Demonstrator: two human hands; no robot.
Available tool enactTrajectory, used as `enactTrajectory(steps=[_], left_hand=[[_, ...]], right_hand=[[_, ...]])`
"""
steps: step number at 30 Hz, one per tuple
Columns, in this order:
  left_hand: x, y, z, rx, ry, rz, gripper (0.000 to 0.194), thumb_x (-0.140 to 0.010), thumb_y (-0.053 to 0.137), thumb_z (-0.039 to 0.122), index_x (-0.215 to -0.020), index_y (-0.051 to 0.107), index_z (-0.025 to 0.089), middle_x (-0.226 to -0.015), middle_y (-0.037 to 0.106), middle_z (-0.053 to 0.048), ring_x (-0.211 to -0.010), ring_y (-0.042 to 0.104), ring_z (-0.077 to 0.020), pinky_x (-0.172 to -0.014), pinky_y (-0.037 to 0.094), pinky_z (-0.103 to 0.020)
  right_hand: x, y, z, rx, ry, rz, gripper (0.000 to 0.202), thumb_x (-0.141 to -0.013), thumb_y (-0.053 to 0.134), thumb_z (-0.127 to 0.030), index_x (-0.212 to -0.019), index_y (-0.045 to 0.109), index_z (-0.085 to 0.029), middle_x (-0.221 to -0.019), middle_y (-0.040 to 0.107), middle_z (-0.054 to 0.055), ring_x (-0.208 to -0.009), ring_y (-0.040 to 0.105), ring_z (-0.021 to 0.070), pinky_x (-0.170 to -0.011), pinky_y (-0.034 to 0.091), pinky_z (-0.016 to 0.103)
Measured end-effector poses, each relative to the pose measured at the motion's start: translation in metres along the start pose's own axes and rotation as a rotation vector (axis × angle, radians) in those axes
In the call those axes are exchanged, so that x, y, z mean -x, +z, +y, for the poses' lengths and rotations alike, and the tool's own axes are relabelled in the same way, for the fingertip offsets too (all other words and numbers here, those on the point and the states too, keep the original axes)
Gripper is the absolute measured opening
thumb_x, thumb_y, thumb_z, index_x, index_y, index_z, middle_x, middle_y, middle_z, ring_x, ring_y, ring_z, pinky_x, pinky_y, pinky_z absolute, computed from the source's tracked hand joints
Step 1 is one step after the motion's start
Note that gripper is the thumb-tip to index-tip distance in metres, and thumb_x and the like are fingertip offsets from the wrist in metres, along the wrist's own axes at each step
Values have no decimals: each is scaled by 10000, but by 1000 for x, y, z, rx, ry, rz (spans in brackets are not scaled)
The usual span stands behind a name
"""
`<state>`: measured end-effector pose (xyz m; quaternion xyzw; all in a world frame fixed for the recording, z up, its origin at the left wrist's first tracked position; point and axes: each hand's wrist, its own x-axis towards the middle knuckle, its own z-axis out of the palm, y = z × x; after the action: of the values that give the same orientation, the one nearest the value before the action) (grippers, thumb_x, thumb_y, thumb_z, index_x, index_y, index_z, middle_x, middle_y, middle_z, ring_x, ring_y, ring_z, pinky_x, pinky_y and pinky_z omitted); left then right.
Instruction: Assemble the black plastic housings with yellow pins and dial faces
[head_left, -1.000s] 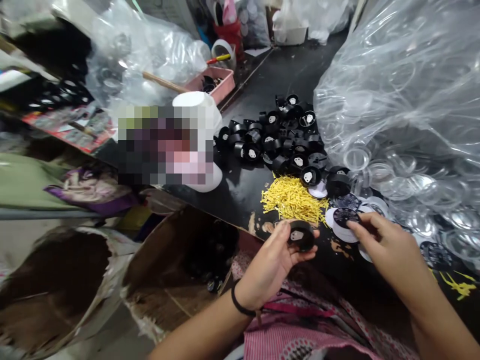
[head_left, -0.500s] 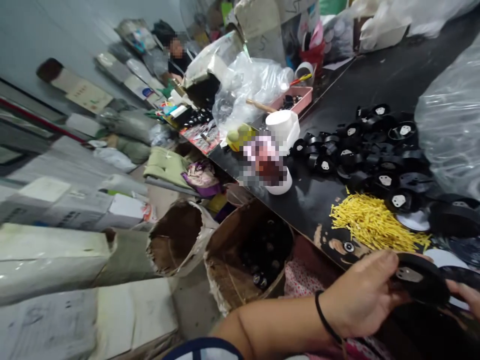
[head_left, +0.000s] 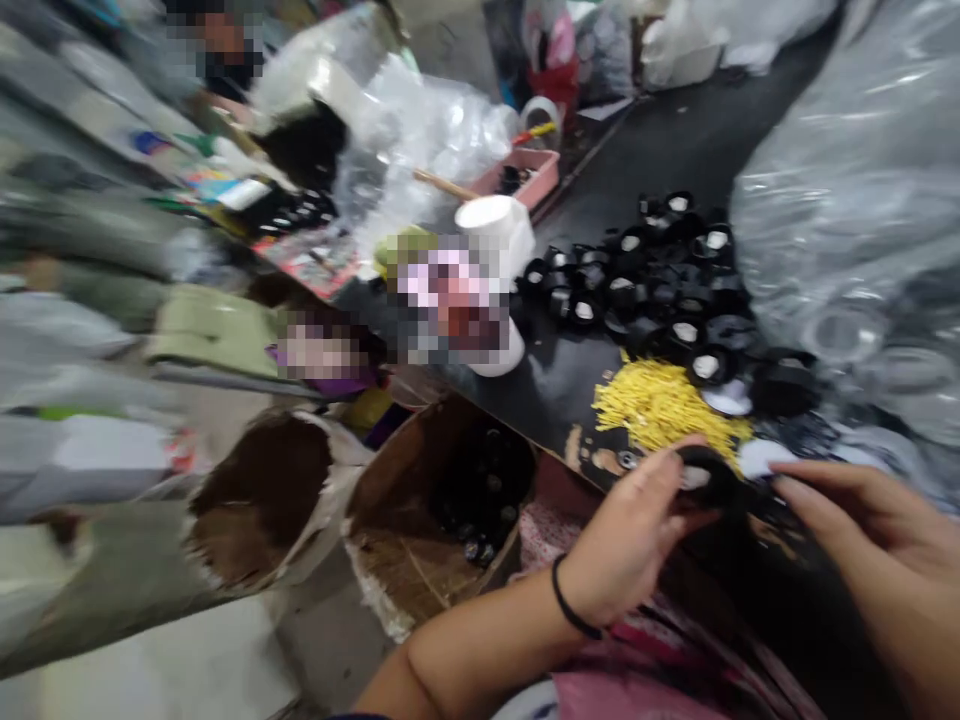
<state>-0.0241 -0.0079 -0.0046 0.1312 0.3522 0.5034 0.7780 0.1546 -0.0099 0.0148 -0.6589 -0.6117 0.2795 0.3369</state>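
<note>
My left hand (head_left: pixel 626 540), with a black band at the wrist, grips a round black plastic part (head_left: pixel 716 490) over the table's near edge. A pale metal plate shows on the part's face. Just to the right, my right hand (head_left: pixel 877 540) has thumb and fingers closed at their tips; a small dark piece seems to lie there, too blurred to name. Beyond both hands lies a heap of thin yellow sticks (head_left: pixel 667 405), and a white disc (head_left: pixel 765 456) sits between them and my right hand. Many similar black parts (head_left: pixel 652 270) are piled farther back.
A deep brown-lined container (head_left: pixel 405 530) with black parts inside stands below the table edge, beside another round container (head_left: pixel 240 530). On the table (head_left: pixel 559 390) are a white cup (head_left: pixel 487 225), a pink tray (head_left: pixel 541 182) and clear plastic sheeting (head_left: pixel 847 200). Another person (head_left: pixel 225 45) sits at the far left.
The view has swung to the right, so everything sits farther left. My right hand now shows much more fully. The black part stays in my left hand.
</note>
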Motion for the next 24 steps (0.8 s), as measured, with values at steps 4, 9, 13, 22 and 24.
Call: enactTrajectory(steps=[4, 9, 13, 22, 24], left_hand=[[-2, 2, -1, 24, -50, 56, 296, -891, 615, 419, -1038, 723, 186, -1055, 736, -78, -938, 684, -183, -905, 515, -333], [2, 11, -7, -53, -34, -17, 264, -910, 595, 385, -1099, 706, 237, -1178, 704, -57, -1028, 663, -186, -912, 523, -328], [4, 11, -11, -211, 43, -37, 311, -915, 590, 357, -1200, 670, 261, -1289, 655, -46, -1156, 612, -212, -964, 501, -328], [3, 2, -7, -402, 28, -99, 334, -854, 661, 285, -1185, 677, 242, -1263, 673, -51, -1209, 584, -225, -1051, 442, -350], [5, 1, -6, -471, 17, -102, 331, -823, 683, 244, -1154, 689, 228, -1188, 707, -58, -1145, 624, -229, -1028, 451, -346]], right_hand=[[-4, 2, -20, -60, 102, 76, 277, -846, 625, -485, -966, 671, -239, -863, 705, 18, -707, 651, 165, -602, 522, 258], [-4, 11, -33, 8, -12, 56, 163, -878, 601, -380, -935, 650, -235, -844, 689, 9, -762, 637, 156, -679, 496, 271], [-8, 15, -36, 2, -11, 6, 147, -873, 599, -368, -878, 603, -222, -800, 671, 3, -690, 623, 143, -619, 474, 265], [-9, 5, -19, 31, 82, -197, 226, -823, 611, -430, -793, 515, -228, -697, 592, -17, -590, 551, 125, -528, 428, 248], [-3, 6, -14, 8, 99, -260, 225, -831, 596, -439, -850, 533, -224, -723, 597, -10, -611, 560, 132, -531, 435, 249]])
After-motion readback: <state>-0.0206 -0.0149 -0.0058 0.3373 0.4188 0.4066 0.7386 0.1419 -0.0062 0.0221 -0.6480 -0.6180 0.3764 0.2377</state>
